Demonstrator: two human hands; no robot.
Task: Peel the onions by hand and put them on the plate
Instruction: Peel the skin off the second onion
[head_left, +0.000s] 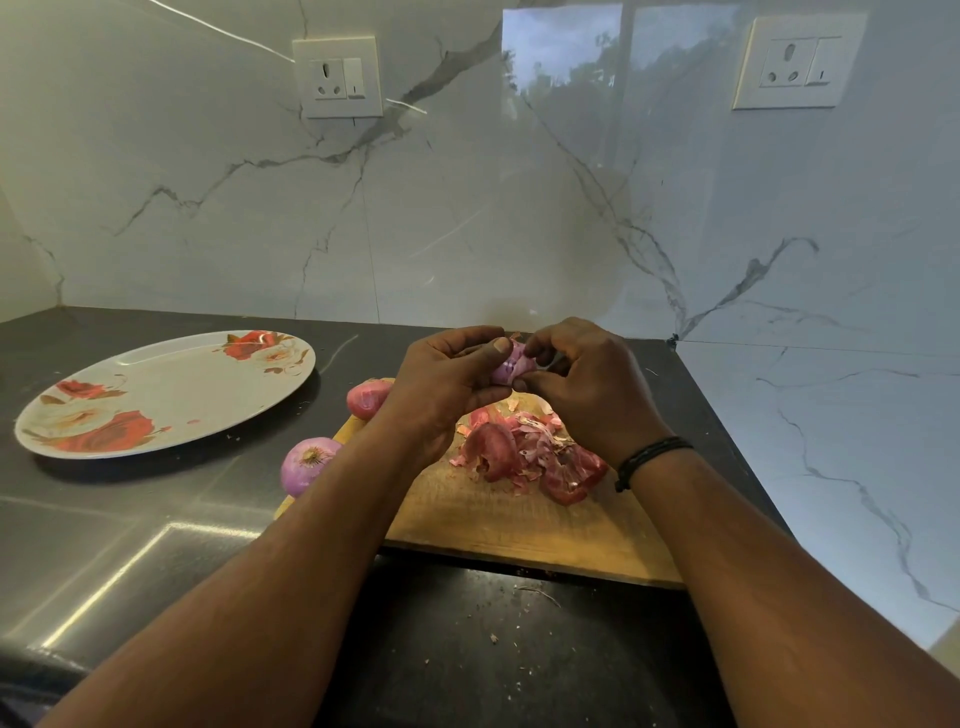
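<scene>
Flowers in red and cream run round the rim of the plate, which lies at the left on the dark counter, well apart from the hands. Right of it, on the counter just beside the left edge of the wooden board, sit two onions: the nearer onion, purple with its root end up, touches the left forearm in this view, and the farther onion, pinkish red, lies partly behind the left wrist. Above the board, the left hand curls round a small pale purple onion, the thumb lying across its top and the fingers wrapped behind. From the other side the right hand meets it, fingers bent and the tips pinching at the onion's skin; both hands are raised off the board and close together. Below them a heap of peels, red and papery, is spread on the board. A black band circles the right wrist. Behind all stands a marble wall with two white sockets.
</scene>
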